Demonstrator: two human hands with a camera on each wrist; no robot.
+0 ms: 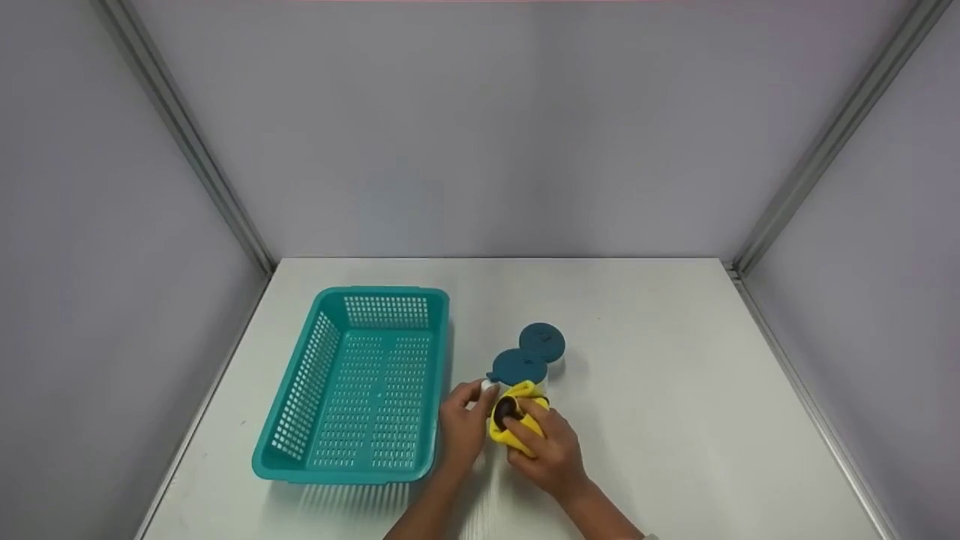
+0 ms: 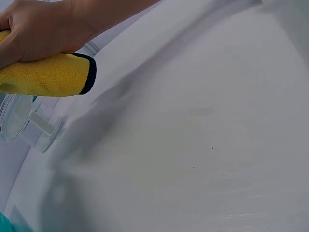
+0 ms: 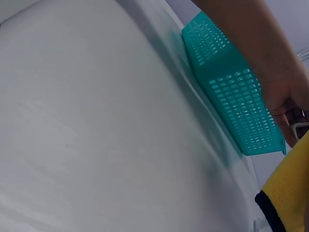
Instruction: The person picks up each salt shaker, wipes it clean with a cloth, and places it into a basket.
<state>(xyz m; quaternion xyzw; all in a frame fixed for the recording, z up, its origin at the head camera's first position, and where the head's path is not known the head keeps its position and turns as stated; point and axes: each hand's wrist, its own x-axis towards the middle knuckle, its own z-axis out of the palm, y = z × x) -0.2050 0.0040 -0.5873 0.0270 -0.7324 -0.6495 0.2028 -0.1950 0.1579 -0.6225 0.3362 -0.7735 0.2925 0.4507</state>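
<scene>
My right hand [image 1: 551, 454] grips a yellow cloth [image 1: 529, 388] with a black border, bunched around a dark, rounded object [image 1: 506, 411]. Its fingertips press the cloth against that object. Close by on the left, my left hand [image 1: 463, 420] pinches a small white piece [image 1: 489, 385] between thumb and fingers. In the right wrist view, the left hand [image 3: 285, 92] holds a white-edged item [image 3: 300, 128] with a dark inside, right at the cloth [image 3: 289, 186]. I cannot tell what kind of item it is. The left wrist view has the cloth [image 2: 48, 75] hanging below the right hand [image 2: 41, 31].
A teal perforated basket [image 1: 346, 477] stands on the white table [image 1: 675, 397], left of the hands. Just beyond the cloth are two containers with dark blue lids, a nearer lid [image 1: 519, 366] and a farther lid [image 1: 541, 342]. Their clear walls [image 2: 17, 116] show from the left wrist. Grey panels [image 1: 480, 135] surround the table.
</scene>
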